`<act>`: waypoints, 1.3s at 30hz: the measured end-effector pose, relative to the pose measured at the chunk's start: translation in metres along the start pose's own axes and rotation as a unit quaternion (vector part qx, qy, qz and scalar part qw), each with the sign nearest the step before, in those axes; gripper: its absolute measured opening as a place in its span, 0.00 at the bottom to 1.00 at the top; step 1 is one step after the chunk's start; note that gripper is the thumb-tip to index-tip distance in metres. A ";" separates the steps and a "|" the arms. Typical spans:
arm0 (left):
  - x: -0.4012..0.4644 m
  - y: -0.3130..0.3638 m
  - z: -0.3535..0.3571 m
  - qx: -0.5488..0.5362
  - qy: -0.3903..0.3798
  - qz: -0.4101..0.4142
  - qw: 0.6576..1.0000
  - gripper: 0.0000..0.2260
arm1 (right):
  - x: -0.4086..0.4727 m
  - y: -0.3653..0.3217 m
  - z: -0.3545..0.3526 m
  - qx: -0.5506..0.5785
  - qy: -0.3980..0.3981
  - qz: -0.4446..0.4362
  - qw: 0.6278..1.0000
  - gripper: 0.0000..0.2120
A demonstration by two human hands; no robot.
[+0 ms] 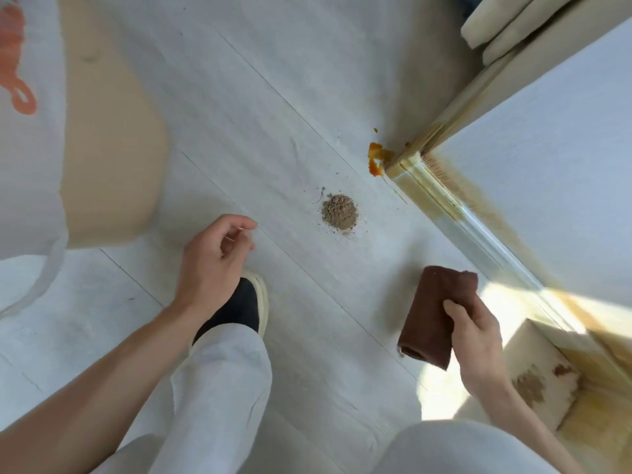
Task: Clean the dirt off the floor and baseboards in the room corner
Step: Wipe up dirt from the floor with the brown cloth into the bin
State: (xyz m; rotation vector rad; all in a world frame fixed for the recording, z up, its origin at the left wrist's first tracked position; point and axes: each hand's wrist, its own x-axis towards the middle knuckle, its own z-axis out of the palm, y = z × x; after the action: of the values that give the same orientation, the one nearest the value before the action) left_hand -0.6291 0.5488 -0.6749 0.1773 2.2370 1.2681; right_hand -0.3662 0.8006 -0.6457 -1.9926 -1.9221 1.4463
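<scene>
Here, the right hand (478, 340) grips a folded brown cloth (434, 313), thumb across its face and fingers curled behind, holding it above the pale plank floor (273, 97) near the baseboard (455, 213). The left hand (213, 265) holds nothing; its fingers are loosely curled, hanging over the floor just above a dark shoe with a pale sole (248, 304). A small heap of brown dirt (339, 212) lies on the floor between the two hands and farther from the person, with a few crumbs scattered around it. At the outer corner where two baseboards meet, an orange smear (376, 159) sits on the floor, touching the trim. A yellowish-brown stain runs along the wall just above the baseboard, though glare from a sunlit patch at the lower right makes its far end hard to judge. White trouser legs (222, 388) fill the lower edge.
</scene>
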 end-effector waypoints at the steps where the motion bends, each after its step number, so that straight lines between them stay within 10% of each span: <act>1: 0.002 0.002 0.002 0.003 -0.003 0.003 1.000 0.10 | 0.003 0.013 -0.003 0.013 0.045 0.032 0.998 0.08; 5: 0.003 0.009 0.011 0.006 -0.011 0.007 1.000 0.10 | 0.022 0.012 0.028 0.022 0.122 0.058 0.991 0.11; 13: -0.004 0.013 0.023 0.020 -0.036 0.023 0.999 0.10 | 0.060 -0.058 0.107 -0.026 0.017 -0.130 0.991 0.08; 39: 0.006 -0.004 -0.002 0.023 -0.035 0.024 0.999 0.07 | 0.078 -0.103 0.124 -0.223 -0.011 -0.354 0.908 0.05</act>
State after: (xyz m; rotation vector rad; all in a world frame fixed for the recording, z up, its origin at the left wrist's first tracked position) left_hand -0.6347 0.5475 -0.6797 0.2908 2.2147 1.2171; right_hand -0.5358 0.8182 -0.7019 -1.1097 -2.7504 0.8878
